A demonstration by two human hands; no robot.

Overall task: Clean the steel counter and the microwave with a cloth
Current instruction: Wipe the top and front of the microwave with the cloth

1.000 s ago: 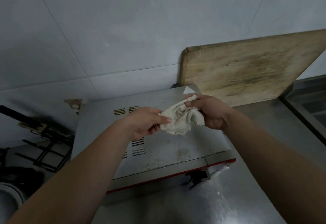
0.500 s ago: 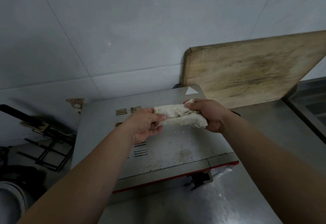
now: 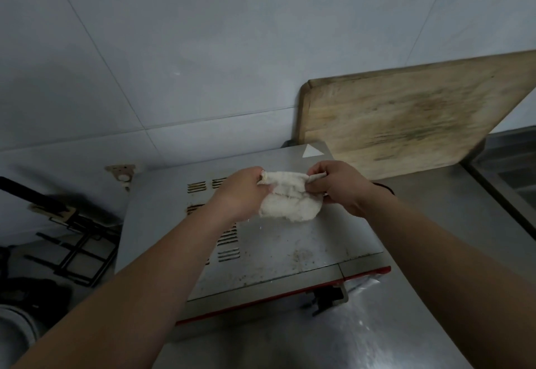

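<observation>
Both hands are holding a white cloth (image 3: 290, 201) above the top of the microwave (image 3: 290, 252): the left hand (image 3: 242, 194) is gripping its left end, the right hand (image 3: 339, 185) is pinching its right end, and the cloth is hanging bunched between them. The microwave top is showing brown specks near its front edge. The microwave is sitting on the steel bench (image 3: 406, 325). A wooden cutting board (image 3: 406, 119) is leaning against the tiled wall (image 3: 203, 49) behind.

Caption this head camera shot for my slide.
Both hands, left hand and right hand, hold a cloth above the microwave.
</observation>
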